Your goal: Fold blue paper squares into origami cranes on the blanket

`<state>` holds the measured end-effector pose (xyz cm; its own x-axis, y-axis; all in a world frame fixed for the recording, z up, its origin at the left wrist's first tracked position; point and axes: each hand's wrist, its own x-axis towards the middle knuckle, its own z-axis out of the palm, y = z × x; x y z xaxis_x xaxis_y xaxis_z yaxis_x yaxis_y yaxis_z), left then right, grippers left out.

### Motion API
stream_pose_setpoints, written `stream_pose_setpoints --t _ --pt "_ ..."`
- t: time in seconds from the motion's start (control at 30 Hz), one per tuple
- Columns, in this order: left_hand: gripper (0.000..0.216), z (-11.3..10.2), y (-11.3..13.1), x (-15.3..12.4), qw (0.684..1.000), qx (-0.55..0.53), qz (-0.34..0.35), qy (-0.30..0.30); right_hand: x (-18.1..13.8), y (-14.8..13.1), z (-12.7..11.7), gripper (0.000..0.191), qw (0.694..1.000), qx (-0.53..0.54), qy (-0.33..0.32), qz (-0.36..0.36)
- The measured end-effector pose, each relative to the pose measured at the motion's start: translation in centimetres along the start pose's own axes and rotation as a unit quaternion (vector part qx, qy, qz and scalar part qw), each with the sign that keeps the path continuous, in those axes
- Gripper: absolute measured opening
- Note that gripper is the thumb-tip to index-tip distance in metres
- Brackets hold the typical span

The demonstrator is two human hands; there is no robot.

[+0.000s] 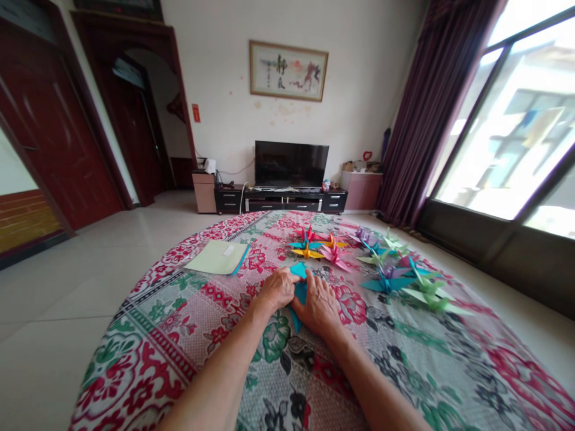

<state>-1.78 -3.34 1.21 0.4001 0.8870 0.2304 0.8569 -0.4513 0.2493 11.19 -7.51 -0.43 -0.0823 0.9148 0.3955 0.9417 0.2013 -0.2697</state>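
A piece of folded blue origami paper (300, 292) lies on the flowered tablecloth, partly covered by both hands. My left hand (279, 287) presses on its left side with the fingers curled together. From the right, my right hand (318, 302) bears down on the same paper, its thumb reaching across it and its fingers close together. Blue corners stick out above and below the hands; the folds under the fingers are hidden. Beyond the hands stand several small folded paper cranes, among them a yellow crane (307, 253) and a pink crane (335, 256).
A stack of square paper (219, 257), pale green on top with blue beneath, lies at the left. More cranes in blue, purple and green, such as a green crane (432, 294), crowd the right side. The round table's cloth (179, 335) spreads around. A television (291, 164) stands beyond.
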Motion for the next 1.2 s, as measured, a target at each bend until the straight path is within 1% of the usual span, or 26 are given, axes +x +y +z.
stream_pose_setpoints --t 0.17,0.27,0.33,0.4,0.47,0.53,0.6,0.7,0.8,0.93,1.03,1.13,1.2 --pt "0.030 -0.6 0.6 0.1 1.000 -0.010 -0.012 -0.019 0.0 -0.1 -0.1 0.061 1.000 0.000 -0.005 -0.002" --pt "0.031 -0.5 0.5 0.1 0.999 -0.022 -0.028 -0.029 0.1 0.2 -0.6 0.060 1.000 0.009 -0.023 -0.012" --pt "0.035 -0.3 0.4 0.0 0.999 -0.024 -0.034 -0.028 0.2 0.6 -1.1 0.055 0.998 0.026 -0.043 -0.025" --pt "0.038 0.0 0.3 0.0 0.999 -0.021 -0.031 -0.020 0.3 1.2 -1.6 0.046 0.996 0.053 -0.058 -0.037" --pt "0.038 0.2 0.2 0.0 0.999 -0.019 -0.025 -0.015 0.5 1.6 -1.8 0.039 0.994 0.074 -0.063 -0.044" --pt "0.038 0.3 0.2 0.0 0.999 -0.021 -0.022 -0.015 0.7 1.9 -1.8 0.037 0.995 0.069 -0.058 -0.051" --pt "0.037 0.2 0.2 0.0 0.999 -0.021 -0.021 -0.018 0.9 2.0 -1.5 0.036 0.997 0.036 -0.054 -0.051" --pt "0.034 0.1 0.3 -0.1 1.000 -0.018 -0.014 -0.016 1.3 2.2 -0.9 0.034 0.998 -0.022 -0.044 -0.028" --pt "0.034 0.0 0.4 -0.2 1.000 -0.013 -0.015 -0.013 1.7 2.8 -0.5 0.036 0.999 -0.047 -0.021 -0.002" --pt "0.035 0.1 0.3 -0.2 1.000 -0.013 -0.016 -0.014 2.7 3.9 -0.2 0.036 0.999 -0.044 -0.003 0.029" --pt "0.036 0.4 0.2 -0.1 1.000 -0.010 -0.014 -0.009 3.7 4.6 0.1 0.035 0.997 -0.032 -0.008 0.063" --pt "0.035 0.7 0.1 0.0 1.000 -0.010 -0.013 0.001 4.4 4.8 0.1 0.034 0.993 -0.027 -0.011 0.111" --pt "0.035 0.7 0.1 -0.1 1.000 -0.013 -0.011 0.006 4.3 4.6 -0.1 0.033 0.992 -0.018 0.009 0.128"
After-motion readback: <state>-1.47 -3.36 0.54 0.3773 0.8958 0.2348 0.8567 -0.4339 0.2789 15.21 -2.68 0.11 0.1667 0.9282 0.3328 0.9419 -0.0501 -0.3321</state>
